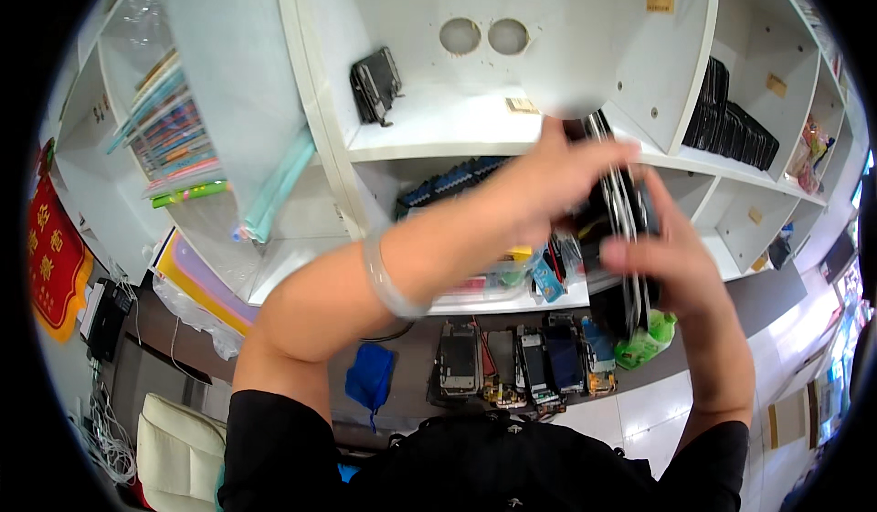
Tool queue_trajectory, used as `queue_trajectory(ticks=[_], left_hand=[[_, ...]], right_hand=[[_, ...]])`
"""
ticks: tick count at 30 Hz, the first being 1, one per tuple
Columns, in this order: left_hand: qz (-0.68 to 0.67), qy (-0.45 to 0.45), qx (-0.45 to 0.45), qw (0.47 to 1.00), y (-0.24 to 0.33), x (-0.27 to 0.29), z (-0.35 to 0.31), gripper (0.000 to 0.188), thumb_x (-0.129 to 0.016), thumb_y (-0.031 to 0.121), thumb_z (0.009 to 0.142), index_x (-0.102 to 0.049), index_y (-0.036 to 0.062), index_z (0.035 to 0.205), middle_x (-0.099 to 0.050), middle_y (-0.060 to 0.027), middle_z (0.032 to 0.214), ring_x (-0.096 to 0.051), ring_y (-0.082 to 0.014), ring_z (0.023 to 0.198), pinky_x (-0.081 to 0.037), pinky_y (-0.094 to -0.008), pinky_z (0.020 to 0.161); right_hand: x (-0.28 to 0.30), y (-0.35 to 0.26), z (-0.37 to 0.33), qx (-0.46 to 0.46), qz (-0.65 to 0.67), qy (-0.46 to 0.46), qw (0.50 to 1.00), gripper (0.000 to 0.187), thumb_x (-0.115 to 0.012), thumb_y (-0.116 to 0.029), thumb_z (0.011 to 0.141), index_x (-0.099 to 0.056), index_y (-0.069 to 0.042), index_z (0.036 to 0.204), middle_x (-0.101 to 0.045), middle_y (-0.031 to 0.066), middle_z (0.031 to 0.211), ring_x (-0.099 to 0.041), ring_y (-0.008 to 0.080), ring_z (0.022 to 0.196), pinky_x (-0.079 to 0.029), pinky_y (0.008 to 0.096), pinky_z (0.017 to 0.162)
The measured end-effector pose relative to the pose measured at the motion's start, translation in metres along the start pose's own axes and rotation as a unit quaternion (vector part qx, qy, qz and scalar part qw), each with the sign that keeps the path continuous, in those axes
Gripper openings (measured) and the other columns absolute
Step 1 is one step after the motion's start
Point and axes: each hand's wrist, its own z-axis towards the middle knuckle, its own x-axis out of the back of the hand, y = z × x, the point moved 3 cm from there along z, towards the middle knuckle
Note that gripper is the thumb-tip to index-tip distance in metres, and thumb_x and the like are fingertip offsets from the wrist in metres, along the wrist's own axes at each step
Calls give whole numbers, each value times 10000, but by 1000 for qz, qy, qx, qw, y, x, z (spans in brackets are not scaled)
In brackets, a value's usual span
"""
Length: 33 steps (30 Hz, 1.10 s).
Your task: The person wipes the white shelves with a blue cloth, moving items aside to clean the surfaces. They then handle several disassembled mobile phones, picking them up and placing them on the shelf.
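Observation:
Both my hands are raised before the white shelf unit, gripping a stack of thin, dark, phone-sized slabs [625, 229] with pale edges. My left hand [562, 179] closes on its upper left part, while my right hand [671, 252] wraps the right side with thumb and fingers. Motion smears the stack, so I cannot tell whether these are whole phones or screens. A smaller bundle of dark slabs [375, 86] stands against the left wall of the shelf compartment ahead. Below my hands, several opened phones and phone parts [459, 360] lie in a row on the dark desk.
A row of black slabs [726, 126] fills a compartment at right. Books [178, 133] and a pale teal roll [279, 188] are at left. The desk holds a blue pouch [370, 373] and a green plastic bag [647, 340]. A cream chair [181, 448] stands lower left.

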Motion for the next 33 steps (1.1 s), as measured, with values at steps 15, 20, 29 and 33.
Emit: queue_trajectory(ticks=[15, 20, 29, 33], left_hand=[[426, 313, -274, 804, 94, 136, 4, 676, -668, 413, 765, -470, 0, 1262, -547, -173, 1196, -584, -239, 991, -485, -341, 800], [514, 306, -300, 743, 81, 125, -20, 516, -734, 156, 704, -557, -11, 1159, -611, -136, 1074, -638, -182, 815, -502, -307, 706], [647, 403, -318, 564, 60, 135, -28, 412, -726, 108, 687, -605, -10, 1063, -624, -163, 1021, -608, -310, 891, -477, -376, 813], [647, 413, -321, 554, 53, 135, -29, 419, -707, 73, 696, -588, -7, 1090, -586, -163, 1121, -593, -343, 927, -465, -393, 844]], right_hand=[[-68, -23, 220, -36, 68, 2, 997, 362, -624, -354, 766, -548, -131, 1041, -527, 88, 1055, -531, 257, 941, -490, 488, 725], [-91, -20, 246, -63, 25, -38, 997, 248, -489, -355, 843, -601, -165, 956, -624, 26, 882, -599, 195, 755, -475, 433, 670], [-111, -13, 265, -77, -193, -60, 976, 365, -487, -399, 822, -571, -115, 1034, -529, 119, 1097, -523, 275, 936, -416, 508, 812], [-113, -15, 266, -81, -279, -59, 955, 440, -484, -464, 811, -560, -132, 1090, -510, 136, 1075, -516, 267, 870, -357, 528, 876]])
